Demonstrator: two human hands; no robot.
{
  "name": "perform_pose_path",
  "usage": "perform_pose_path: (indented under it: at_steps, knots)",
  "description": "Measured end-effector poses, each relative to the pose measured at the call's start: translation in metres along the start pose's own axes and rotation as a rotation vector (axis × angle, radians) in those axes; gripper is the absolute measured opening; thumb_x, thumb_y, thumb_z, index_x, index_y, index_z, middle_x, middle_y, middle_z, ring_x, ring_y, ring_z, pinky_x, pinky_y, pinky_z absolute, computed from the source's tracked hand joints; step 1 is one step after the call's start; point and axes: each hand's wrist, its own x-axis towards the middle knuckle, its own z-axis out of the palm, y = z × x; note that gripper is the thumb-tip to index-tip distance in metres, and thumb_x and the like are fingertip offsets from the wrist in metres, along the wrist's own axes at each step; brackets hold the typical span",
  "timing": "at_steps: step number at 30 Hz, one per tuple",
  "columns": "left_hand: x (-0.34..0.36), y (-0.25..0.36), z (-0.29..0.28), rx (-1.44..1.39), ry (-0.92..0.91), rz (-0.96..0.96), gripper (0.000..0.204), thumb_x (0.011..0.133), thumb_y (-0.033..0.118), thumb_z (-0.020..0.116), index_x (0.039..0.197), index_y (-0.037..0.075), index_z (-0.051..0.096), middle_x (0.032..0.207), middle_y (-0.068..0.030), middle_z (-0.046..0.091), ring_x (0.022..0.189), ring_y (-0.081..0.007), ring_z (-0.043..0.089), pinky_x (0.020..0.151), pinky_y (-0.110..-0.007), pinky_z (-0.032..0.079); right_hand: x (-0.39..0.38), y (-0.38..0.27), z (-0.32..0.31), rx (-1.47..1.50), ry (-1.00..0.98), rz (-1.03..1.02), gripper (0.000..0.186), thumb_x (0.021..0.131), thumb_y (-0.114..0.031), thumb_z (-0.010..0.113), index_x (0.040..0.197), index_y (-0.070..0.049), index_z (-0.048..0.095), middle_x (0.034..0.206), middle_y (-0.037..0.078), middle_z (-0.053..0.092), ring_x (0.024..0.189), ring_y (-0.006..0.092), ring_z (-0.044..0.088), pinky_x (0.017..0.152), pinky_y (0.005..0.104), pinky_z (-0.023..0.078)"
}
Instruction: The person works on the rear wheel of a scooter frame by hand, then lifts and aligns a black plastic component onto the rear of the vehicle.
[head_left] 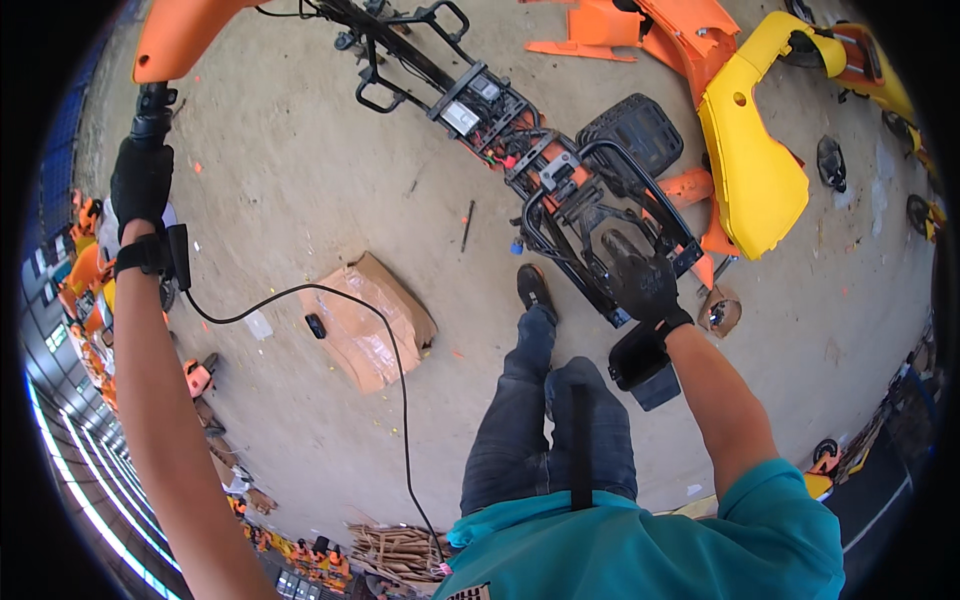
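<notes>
One long black vehicle frame (560, 172), with wiring and a silver box near its middle, slants across the concrete floor (300, 220) ahead of the person. At its near end the gloved right hand (643, 280) rests against the black tubing; whether that grip is closed around a part cannot be told. Well apart, at the far left, the gloved left hand (141, 182) has its grip wrapped around a black handlebar end (152, 115), just below an orange panel (185, 38).

Right beside the frame is a black ribbed tray (632, 135), and beyond it are a large yellow panel (752, 150) and several orange body parts (690, 40). Left of the frame lies a thin dark rod (467, 226). Farther left, a flattened cardboard piece (370, 320) lies beneath a black cable (404, 400), which runs from the left wrist toward the person's teal shirt (640, 550).
</notes>
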Motion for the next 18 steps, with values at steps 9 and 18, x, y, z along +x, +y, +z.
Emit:
perform_pose_path:
  at_steps: [9,18]
  knots:
    - [-0.007,0.008,-0.007,-0.035,-0.011,-0.060,0.031,0.077,0.025,0.058,0.099,0.004,0.063,0.092,-0.0249,0.067,0.092,-0.0441,0.063,0.077,-0.050,0.050,-0.005,0.007,0.006,-0.042,-0.001,-0.042,0.032,0.081,-0.024,0.064,0.110,-0.012,0.061,0.106,0.009,0.064,0.094,0.0301,0.063,0.081,0.0454,0.045]
    - [-0.019,-0.022,0.016,0.020,0.012,-0.023,0.031,0.079,0.024,0.061,0.104,0.006,0.063,0.092,-0.0193,0.069,0.092,-0.0380,0.066,0.075,-0.044,0.050,-0.018,0.004,0.043,-3.696,0.011,-1.342,0.020,0.088,-0.030,0.057,0.098,-0.014,0.064,0.088,0.005,0.062,0.088,0.0250,0.059,0.085,0.0420,0.045]
